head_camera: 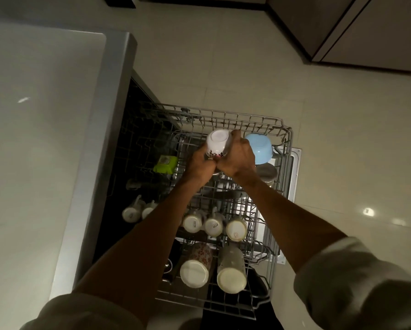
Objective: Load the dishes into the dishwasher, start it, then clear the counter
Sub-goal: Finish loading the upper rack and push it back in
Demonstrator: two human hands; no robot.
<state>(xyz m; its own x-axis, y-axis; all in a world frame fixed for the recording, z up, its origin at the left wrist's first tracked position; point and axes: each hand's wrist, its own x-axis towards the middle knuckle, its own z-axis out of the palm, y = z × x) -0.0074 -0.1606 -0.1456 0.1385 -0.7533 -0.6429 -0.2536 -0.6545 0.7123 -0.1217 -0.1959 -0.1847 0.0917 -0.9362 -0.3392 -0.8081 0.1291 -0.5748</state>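
The dishwasher's upper wire rack is pulled out over the floor. Both my hands hold a white bowl with a dark flower print, upside down, above the rack's far end. My left hand grips its near left side. My right hand curls round its right side. A light blue bowl lies inverted just to the right, with a steel cup beside it. Inverted white mugs and taller cups fill the rack's near half.
A pale counter runs along the left, over the dark dishwasher opening. A green item and two more mugs sit in the rack part under the counter. Beige floor tiles lie to the right; dark cabinets stand at top right.
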